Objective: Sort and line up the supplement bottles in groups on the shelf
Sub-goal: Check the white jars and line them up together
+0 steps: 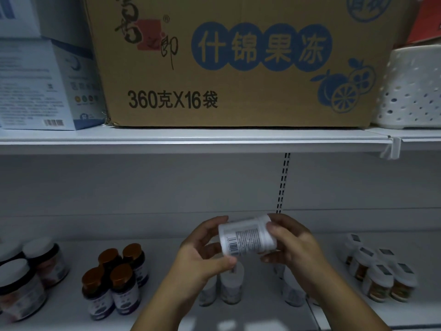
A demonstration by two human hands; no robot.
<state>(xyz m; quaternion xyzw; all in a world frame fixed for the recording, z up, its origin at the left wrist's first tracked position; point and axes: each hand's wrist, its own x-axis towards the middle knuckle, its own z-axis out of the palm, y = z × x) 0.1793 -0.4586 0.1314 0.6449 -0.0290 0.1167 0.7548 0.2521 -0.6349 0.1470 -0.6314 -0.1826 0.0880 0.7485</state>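
Note:
I hold a white supplement bottle [247,236] on its side above the lower shelf [167,314], barcode and small print facing me. My left hand [205,247] grips its base end and my right hand [290,242] wraps its cap end. Below my hands stand more white bottles [230,289], partly hidden by my wrists. To the left, several dark bottles with copper caps [114,280] stand in a cluster. At the far left are wide jars with white lids [21,283]. At the right stands a group of small amber bottles with white caps [379,275].
The upper shelf [191,139] carries a large cardboard carton [238,63], a blue-white box [43,84] on the left and a white perforated basket [412,89] on the right. A slotted upright [282,182] runs down the back panel.

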